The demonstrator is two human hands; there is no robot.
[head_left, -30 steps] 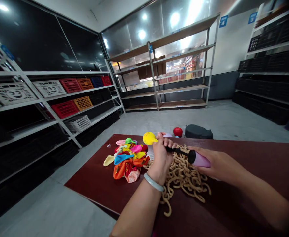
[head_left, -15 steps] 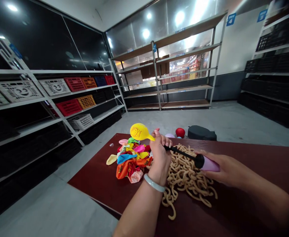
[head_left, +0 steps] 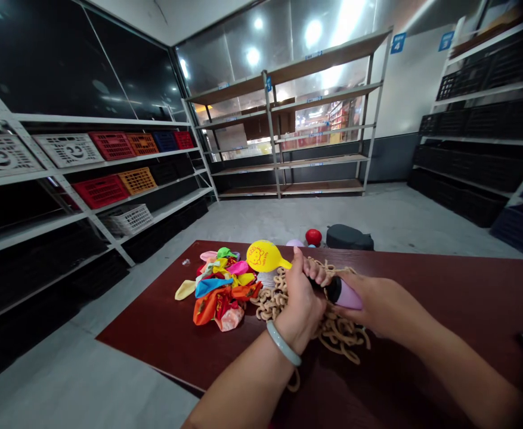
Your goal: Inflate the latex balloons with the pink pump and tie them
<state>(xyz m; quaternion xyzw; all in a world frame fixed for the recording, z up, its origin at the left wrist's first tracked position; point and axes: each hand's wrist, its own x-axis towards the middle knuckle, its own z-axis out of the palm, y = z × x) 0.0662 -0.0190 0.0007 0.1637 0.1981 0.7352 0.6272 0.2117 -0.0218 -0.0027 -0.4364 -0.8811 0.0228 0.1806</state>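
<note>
I'd watch the inflated yellow rubber balloon (head_left: 261, 257), poking left beside the heap of limp multicoloured rubber balloons (head_left: 225, 292): if your left grip (head_left: 306, 292) loosens on its neck, it could slip free of the lilac-and-black plastic hand pump (head_left: 349, 298), and overfilling might burst it. That grip's clamped around the neck, thumb up; your right grip (head_left: 375, 302) wraps the pump, close beside it, above curly tan cords (head_left: 339, 342) on your dark-red wood-look tabletop (head_left: 154, 325).
</note>
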